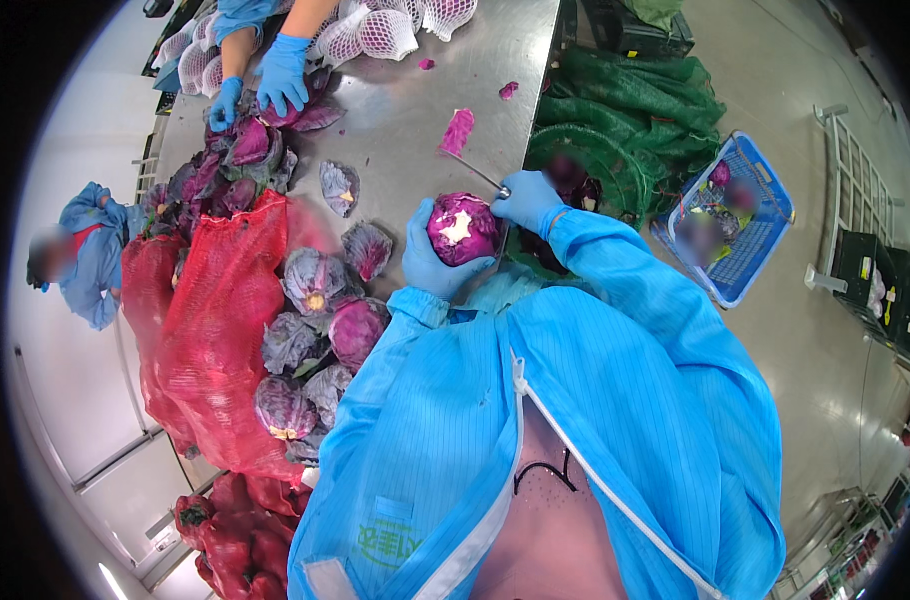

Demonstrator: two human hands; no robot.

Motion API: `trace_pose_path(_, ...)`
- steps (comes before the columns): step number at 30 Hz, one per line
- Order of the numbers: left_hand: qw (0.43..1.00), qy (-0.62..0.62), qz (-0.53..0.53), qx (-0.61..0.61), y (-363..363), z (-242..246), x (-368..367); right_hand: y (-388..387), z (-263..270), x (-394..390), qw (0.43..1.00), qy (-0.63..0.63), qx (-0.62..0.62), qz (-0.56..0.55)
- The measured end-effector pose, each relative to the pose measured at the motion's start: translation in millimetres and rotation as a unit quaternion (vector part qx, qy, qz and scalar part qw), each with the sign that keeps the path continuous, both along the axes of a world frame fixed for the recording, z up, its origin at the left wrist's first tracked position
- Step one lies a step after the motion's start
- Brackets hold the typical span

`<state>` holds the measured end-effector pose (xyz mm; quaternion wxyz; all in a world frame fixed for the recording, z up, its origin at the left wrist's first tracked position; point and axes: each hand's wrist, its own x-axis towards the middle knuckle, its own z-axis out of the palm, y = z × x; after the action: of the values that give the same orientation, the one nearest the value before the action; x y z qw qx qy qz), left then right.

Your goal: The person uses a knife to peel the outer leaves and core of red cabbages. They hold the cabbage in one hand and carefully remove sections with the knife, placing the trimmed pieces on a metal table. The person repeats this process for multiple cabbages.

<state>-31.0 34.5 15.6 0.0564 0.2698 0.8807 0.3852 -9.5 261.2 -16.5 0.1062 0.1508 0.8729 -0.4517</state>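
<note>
My left hand [441, 264], in a blue glove, holds a trimmed red cabbage [464, 229] from its left and underside, its pale cut stem facing up. On the cabbage's right, my gloved right hand [531, 201] grips a knife [473, 171] whose thin blade points up and left over the metal table. Beyond the blade tip lies a purple leaf piece [456, 131]. Loose outer leaves [367, 250] rest left of my left hand, beside several untrimmed red cabbages [314, 281].
Red mesh sacks [222, 330] line the table's left side. A co-worker's gloved hands [282, 79] touch cabbage leaves at the far left, near net-wrapped cabbages [387, 34]. Green netting [620, 105] hangs right of the metal table [417, 90]; a blue crate [774, 225] stands farther right.
</note>
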Motion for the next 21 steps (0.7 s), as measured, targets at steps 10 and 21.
trace_pose_path(10,0.991,-0.056,0.008,0.122,-14.4,-13.6,5.8,-16.3,-8.7,26.7,0.996,0.022,-0.015,-0.09)
trace_pose_path(21,0.98,-0.121,0.089,0.127,-4.5,-4.7,12.1,-33.6,-7.0,49.3,0.986,0.057,-0.082,-0.13)
